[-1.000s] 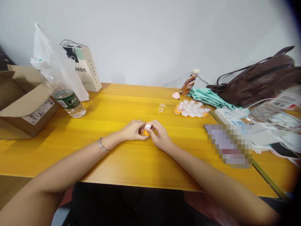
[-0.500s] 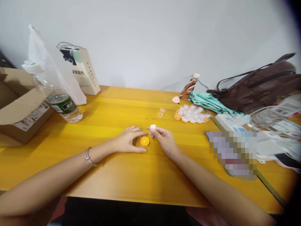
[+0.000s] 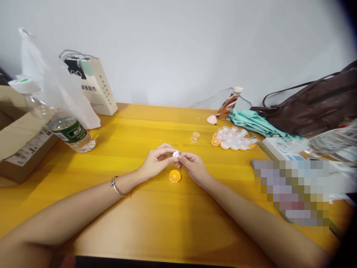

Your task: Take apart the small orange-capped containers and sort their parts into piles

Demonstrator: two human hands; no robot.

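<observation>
The orange disc [image 3: 175, 176] sits untouched on the table [image 3: 125, 223], the left hand [image 3: 153, 163] having just moved from beside it to join the right hand [image 3: 196, 169]. I see both pinch the white piece [image 3: 175, 154] beyond, so handling now centres there; farther off lie clear cups [image 3: 234, 139].

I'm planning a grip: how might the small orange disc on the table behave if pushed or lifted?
The orange disc lies flat on the table, so it would probably slide rather than tip. Its round edge suggests it could roll if stood up. It looks smaller than the left hand, so it is likely light.
</observation>
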